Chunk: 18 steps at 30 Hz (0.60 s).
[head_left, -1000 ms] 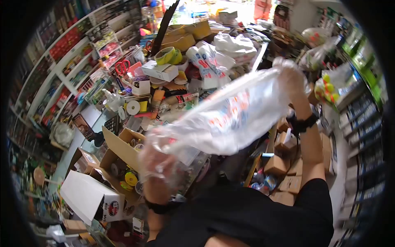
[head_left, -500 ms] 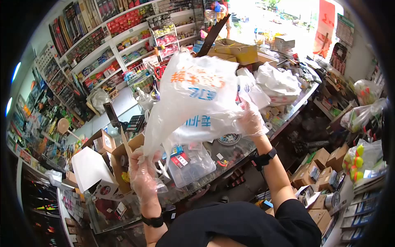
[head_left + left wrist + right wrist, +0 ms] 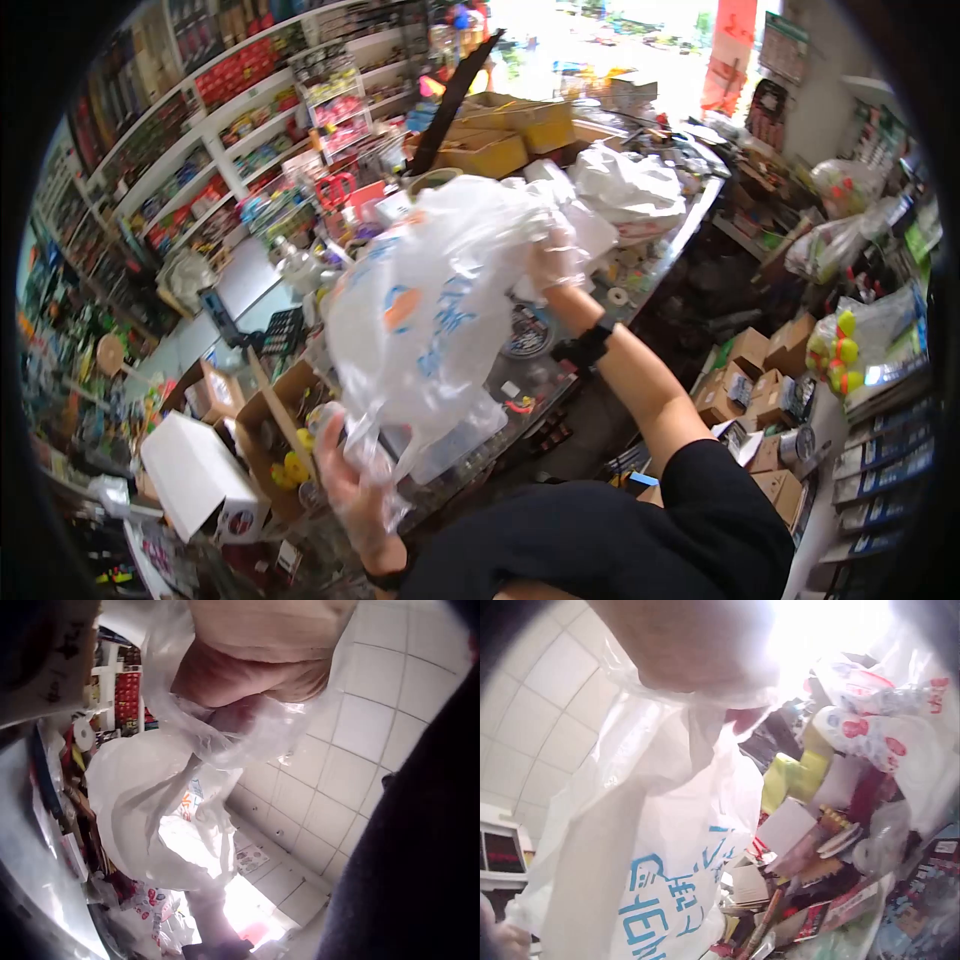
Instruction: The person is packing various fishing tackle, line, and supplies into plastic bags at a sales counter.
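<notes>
A white plastic bag (image 3: 425,300) with blue and orange print hangs puffed out between the two hands above the glass counter. My right hand (image 3: 555,262), in a thin clear glove, grips its upper right edge. Lower down, my left hand (image 3: 352,490), also gloved, pinches the bag's bottom left part. The left wrist view has the left hand (image 3: 255,675) above the bag (image 3: 150,810). In the right wrist view the bag (image 3: 667,847) drops from the right hand (image 3: 697,645), whose fingertips are mostly hidden by plastic.
An open cardboard box (image 3: 270,430) and a white box (image 3: 195,475) stand at the left. Yellow boxes (image 3: 485,150) and another white bag (image 3: 625,190) lie at the back of the cluttered counter. Small cartons (image 3: 745,390) fill the right side.
The bag has swung from stretched out sideways to a puffed, hanging shape. Since half a second ago the right hand has moved left and slightly up; the left hand is lower.
</notes>
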Each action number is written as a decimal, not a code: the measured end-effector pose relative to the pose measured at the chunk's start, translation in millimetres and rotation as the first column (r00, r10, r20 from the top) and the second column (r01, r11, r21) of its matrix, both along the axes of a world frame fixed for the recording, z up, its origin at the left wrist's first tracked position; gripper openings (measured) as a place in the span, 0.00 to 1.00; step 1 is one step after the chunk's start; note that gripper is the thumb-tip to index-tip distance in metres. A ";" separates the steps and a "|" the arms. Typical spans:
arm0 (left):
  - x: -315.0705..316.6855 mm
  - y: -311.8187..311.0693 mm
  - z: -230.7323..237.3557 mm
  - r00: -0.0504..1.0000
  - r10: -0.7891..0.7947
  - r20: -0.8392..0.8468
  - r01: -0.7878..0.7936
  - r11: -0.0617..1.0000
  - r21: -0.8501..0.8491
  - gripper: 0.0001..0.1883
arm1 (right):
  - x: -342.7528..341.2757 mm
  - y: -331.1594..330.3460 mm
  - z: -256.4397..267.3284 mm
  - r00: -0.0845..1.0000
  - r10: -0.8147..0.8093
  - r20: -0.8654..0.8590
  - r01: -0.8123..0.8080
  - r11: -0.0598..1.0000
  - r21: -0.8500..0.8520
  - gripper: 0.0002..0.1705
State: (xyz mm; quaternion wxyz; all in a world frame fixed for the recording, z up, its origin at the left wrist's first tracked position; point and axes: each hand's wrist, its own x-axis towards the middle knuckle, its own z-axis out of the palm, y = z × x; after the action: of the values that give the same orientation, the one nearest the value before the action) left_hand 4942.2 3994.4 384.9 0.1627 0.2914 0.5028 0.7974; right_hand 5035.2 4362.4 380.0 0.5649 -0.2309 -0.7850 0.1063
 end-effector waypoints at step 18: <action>35.1 85.0 -4.2 0.977 0.203 0.068 -0.189 0.967 -0.171 0.29 | 88.7 114.9 24.4 0.846 -0.023 0.533 0.205 0.936 -0.284 0.38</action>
State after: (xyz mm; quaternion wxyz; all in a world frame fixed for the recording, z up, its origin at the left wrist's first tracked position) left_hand 4977.3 4079.4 380.7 0.1278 0.1917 0.5855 0.7773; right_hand 5123.9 4477.3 404.4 0.2891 -0.3894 -0.8640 0.1354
